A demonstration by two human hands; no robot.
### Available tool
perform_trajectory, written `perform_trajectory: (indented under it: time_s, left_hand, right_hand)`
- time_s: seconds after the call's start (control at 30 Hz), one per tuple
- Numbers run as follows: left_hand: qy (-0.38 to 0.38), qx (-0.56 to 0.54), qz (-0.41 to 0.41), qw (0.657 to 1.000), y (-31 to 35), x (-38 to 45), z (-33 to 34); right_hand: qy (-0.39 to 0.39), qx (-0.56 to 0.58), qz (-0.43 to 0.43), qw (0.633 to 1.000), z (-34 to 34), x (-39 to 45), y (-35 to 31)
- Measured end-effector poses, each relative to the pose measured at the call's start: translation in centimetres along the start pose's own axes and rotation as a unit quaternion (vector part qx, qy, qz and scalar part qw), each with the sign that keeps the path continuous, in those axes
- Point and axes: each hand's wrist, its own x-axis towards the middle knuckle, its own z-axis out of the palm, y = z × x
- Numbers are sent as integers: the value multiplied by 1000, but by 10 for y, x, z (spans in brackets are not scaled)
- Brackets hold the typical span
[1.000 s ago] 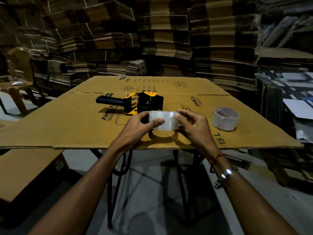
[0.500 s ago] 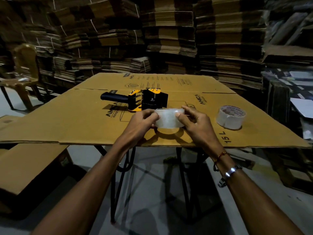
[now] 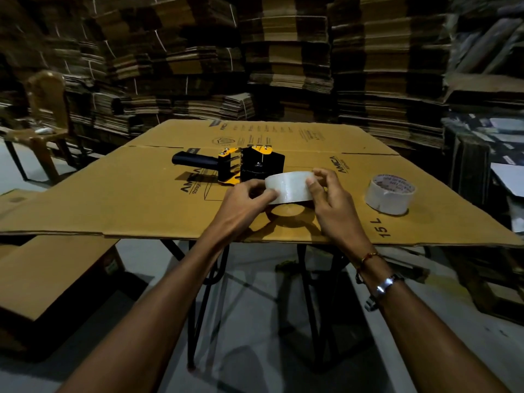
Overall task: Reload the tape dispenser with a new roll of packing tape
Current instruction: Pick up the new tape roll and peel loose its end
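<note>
I hold a clear roll of packing tape (image 3: pixel 289 187) on edge just above the cardboard sheet (image 3: pixel 136 205). My left hand (image 3: pixel 243 205) grips its left side, thumb pressed on the outer band. My right hand (image 3: pixel 330 199) grips its right side, fingers over the top. Right behind the roll lies the black and yellow tape dispenser (image 3: pixel 246 165) on its side, handle pointing left. A second roll (image 3: pixel 390 195), white with a red-printed core, rests flat on the sheet to the right.
The cardboard sheet covers a folding table with black legs (image 3: pixel 198 307). Tall stacks of flattened boxes (image 3: pixel 283 66) fill the back. A wooden chair (image 3: pixel 45 109) stands far left, a closed box (image 3: pixel 48 276) low at left, and shelves with papers (image 3: pixel 496 165) at right.
Both hands carried the clear roll a little farther from me, closer to the dispenser. My fingers shifted around its band. Dispenser and white roll stayed put.
</note>
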Motion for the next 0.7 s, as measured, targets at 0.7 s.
perform_trajectory:
  time_s: [0.7]
  left_hand:
    - [-28,-11,19,999,3,-5,-3]
  right_hand:
    - [-26,-53,-23,998,0,-4,1]
